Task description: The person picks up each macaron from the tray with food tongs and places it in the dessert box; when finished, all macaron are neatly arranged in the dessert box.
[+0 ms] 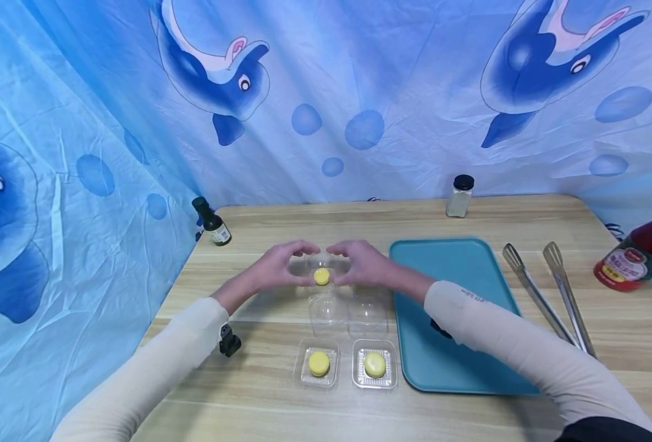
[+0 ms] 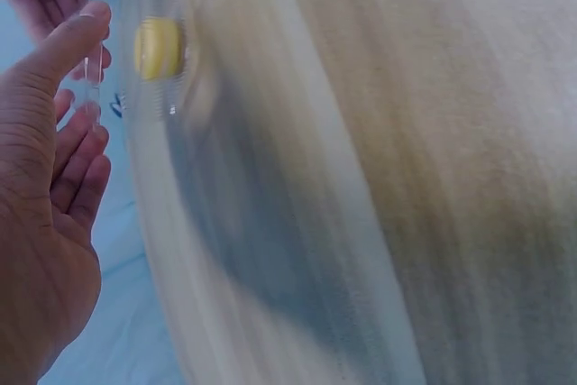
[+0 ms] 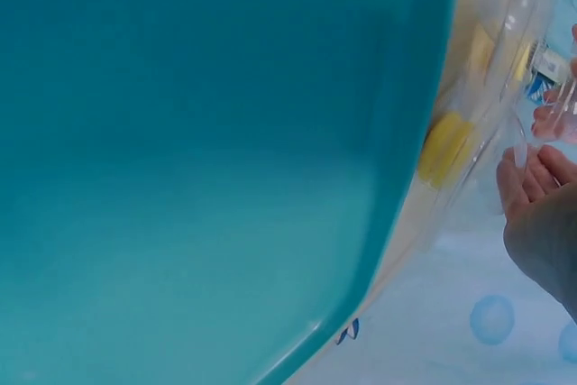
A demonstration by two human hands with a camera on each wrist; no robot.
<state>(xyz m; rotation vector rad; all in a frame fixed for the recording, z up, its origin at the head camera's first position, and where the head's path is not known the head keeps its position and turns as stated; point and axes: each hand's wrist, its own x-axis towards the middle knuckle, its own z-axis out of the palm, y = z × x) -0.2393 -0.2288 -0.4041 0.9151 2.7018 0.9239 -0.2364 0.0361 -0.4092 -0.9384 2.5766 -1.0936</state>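
In the head view my left hand (image 1: 283,265) and right hand (image 1: 366,265) face each other at the far row of boxes. Between them, thumbs and fingers grip a clear plastic lid (image 2: 94,78) by its two sides. A yellow macaron (image 1: 322,276) shows between the hands. The left wrist view has a yellow macaron (image 2: 159,48) in a clear box beside the left thumb. Another yellow macaron (image 3: 446,149) appears near the right hand in the right wrist view. In front lie two clear domed lids (image 1: 328,312), then two open boxes (image 1: 334,377) with one macaron each.
A teal tray (image 1: 447,258) lies under the right forearm. Metal tongs (image 1: 566,294) rest to its right. A red sauce bottle (image 1: 630,264) stands at the far right, a black-capped shaker (image 1: 460,197) at the back, and a small dark bottle (image 1: 212,224) at the back left.
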